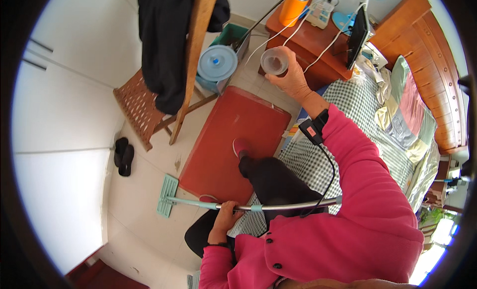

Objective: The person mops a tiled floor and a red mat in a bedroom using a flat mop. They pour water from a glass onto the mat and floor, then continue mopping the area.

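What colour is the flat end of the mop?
The mop head is pale bluish green; it shows best in the head view.

My right arm [361,152]: one, stretched forward, slanting inward. My right hand [294,81]: one, well ahead of body, thumb and fingers curved in round grip. My left forearm [217,236]: one, low, pointing forward. My left hand [226,217]: one, fingers curled over in grasp.

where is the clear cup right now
In the head view, the clear cup is in the person's right hand, at upper centre, overlapping the left side of the brown cabinet in the picture.
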`<state>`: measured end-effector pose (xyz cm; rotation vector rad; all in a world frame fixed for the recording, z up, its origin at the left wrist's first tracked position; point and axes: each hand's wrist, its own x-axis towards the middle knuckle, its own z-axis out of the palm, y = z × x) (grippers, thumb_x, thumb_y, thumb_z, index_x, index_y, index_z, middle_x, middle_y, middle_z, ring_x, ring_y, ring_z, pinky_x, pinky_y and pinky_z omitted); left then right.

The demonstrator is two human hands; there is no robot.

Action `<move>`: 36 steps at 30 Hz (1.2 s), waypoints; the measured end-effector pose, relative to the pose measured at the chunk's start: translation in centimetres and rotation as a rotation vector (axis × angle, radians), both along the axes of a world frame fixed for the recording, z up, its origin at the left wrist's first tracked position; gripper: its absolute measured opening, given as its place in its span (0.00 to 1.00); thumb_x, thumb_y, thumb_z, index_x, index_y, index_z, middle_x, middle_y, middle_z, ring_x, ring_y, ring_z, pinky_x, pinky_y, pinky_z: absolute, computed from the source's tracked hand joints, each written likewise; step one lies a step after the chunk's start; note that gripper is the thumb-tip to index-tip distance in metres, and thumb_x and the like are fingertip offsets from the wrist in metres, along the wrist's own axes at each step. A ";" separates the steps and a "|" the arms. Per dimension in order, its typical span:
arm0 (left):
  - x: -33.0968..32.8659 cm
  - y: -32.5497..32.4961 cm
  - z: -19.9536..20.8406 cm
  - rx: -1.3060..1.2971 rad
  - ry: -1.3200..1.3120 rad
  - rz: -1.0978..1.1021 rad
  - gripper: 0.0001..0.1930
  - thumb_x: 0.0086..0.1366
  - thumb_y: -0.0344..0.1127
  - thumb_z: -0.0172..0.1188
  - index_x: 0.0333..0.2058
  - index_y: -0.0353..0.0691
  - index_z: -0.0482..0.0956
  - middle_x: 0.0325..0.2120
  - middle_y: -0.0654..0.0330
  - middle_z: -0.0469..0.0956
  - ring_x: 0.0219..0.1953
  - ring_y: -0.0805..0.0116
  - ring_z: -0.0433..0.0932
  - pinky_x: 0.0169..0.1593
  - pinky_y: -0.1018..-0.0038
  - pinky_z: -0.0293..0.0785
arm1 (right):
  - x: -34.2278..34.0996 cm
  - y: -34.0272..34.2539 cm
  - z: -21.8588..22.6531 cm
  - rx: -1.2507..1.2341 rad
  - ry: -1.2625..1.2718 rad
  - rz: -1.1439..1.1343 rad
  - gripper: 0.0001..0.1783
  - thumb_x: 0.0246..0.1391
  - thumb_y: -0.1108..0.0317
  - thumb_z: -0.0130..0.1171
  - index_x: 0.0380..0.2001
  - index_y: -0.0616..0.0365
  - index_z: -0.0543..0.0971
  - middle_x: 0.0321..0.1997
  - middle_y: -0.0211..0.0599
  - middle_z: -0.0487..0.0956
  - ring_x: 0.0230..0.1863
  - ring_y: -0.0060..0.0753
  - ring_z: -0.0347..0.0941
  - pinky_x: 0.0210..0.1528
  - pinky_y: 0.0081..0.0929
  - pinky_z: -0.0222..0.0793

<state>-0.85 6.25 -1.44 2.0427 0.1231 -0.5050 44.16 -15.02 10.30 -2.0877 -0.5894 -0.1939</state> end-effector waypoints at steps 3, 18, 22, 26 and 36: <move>-0.5 1.2 -0.4 0.009 -0.024 -0.104 0.17 0.49 0.33 0.69 0.39 0.40 0.76 0.37 0.52 0.76 0.45 0.49 0.74 0.49 0.59 0.70 | -3.6 3.8 -0.1 -0.033 0.044 0.160 0.45 0.37 0.69 0.71 0.60 0.55 0.61 0.54 0.44 0.69 0.56 0.46 0.69 0.60 0.32 0.64; -1.0 6.5 -1.4 0.222 0.179 -0.261 0.19 0.51 0.55 0.66 0.34 0.47 0.81 0.37 0.61 0.80 0.48 0.57 0.75 0.52 0.51 0.63 | -21.7 28.3 -12.5 -0.315 0.413 0.930 0.47 0.38 0.63 0.69 0.61 0.59 0.58 0.56 0.54 0.71 0.57 0.55 0.68 0.58 0.37 0.66; -0.9 8.1 -1.2 0.068 0.178 -0.228 0.25 0.51 0.58 0.66 0.35 0.42 0.81 0.38 0.56 0.80 0.50 0.54 0.74 0.59 0.45 0.59 | -24.7 34.0 -19.2 -0.502 0.414 0.993 0.46 0.37 0.63 0.69 0.60 0.58 0.59 0.56 0.53 0.71 0.57 0.57 0.68 0.57 0.40 0.66; -0.9 8.9 -0.7 0.013 0.132 -0.155 0.29 0.51 0.59 0.66 0.37 0.35 0.80 0.38 0.53 0.79 0.50 0.52 0.73 0.60 0.44 0.58 | -26.6 37.6 -25.2 -0.657 0.408 0.996 0.45 0.37 0.63 0.69 0.59 0.57 0.60 0.57 0.51 0.70 0.58 0.55 0.67 0.57 0.41 0.66; -1.8 9.4 -0.4 -0.045 -0.022 0.068 0.26 0.48 0.52 0.68 0.36 0.34 0.79 0.34 0.52 0.76 0.47 0.52 0.72 0.61 0.41 0.57 | -28.5 41.9 -36.5 -0.900 0.331 0.928 0.45 0.37 0.64 0.70 0.59 0.58 0.61 0.58 0.51 0.69 0.60 0.52 0.64 0.60 0.40 0.64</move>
